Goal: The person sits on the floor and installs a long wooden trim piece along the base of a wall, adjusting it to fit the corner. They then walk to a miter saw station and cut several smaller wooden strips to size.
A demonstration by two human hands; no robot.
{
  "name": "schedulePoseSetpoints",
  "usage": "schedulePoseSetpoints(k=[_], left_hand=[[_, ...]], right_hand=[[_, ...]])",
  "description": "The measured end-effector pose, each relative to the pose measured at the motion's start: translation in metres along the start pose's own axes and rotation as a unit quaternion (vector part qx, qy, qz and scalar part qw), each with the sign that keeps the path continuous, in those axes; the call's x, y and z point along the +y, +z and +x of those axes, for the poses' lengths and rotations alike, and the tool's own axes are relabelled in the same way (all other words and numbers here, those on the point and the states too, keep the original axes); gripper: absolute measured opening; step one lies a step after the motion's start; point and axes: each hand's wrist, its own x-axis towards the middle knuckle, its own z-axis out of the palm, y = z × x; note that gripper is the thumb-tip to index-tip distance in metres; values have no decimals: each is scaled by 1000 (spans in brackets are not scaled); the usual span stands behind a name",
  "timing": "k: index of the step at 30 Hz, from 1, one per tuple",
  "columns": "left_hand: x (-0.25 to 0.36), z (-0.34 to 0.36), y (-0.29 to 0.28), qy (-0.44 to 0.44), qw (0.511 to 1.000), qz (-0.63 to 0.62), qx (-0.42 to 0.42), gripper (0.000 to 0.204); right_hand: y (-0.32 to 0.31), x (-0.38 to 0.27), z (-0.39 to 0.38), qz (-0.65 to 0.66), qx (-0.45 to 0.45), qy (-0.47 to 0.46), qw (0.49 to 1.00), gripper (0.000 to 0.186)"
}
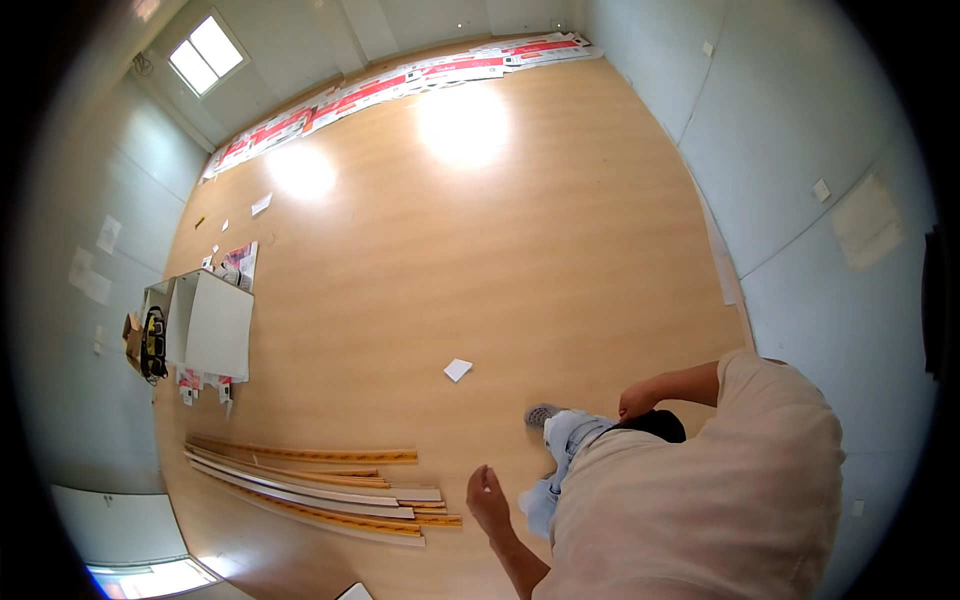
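The left hand (488, 500) hangs out in front of the body, its fingers loosely curled toward the thumb; whether anything small sits between them, I cannot tell. Nearest to it, a little apart on the left, lies a group of long, thin strips (317, 456), straight-edged and roughly parallel, some orange-brown with a patterned face, others smooth and white. They rest flat on the floor (570, 250), with uneven ends toward the hand.

The right hand (637, 400) is held bent in at the waist, right by a rounded black item (655, 427); its fingers are mostly hidden, so their grip cannot be made out. The forearm comes from the short sleeve of a beige cloth shirt (690, 500), creased softly over the torso, above faded blue jeans (572, 432) and a grey, dotted-looking shoe (542, 414).

The floor has a smooth, pale wood-look surface that reflects two bright patches of light. A flat white square (458, 371) lies on it ahead of the shoe. Farther left stands a boxy white cabinet (220, 325) with flat panels, beside a black-and-yellow item (153, 345). Flattened red-and-white packaging (362, 96) runs along the far wall, beneath a bright rectangular window (206, 53). The pale panelled wall (790, 120) on the right shows fine seams.
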Motion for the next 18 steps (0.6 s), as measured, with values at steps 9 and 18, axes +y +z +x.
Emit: schedulePoseSetpoints(k=[9,18], left_hand=[[-98,-34,-64,34,997,43,-62,28],[-204,-130,-142,-194,981,-12,23,28]], right_hand=[[2,-121,33,21,-20,19,999,43],[41,-189,62,143,15,186,972,32]])
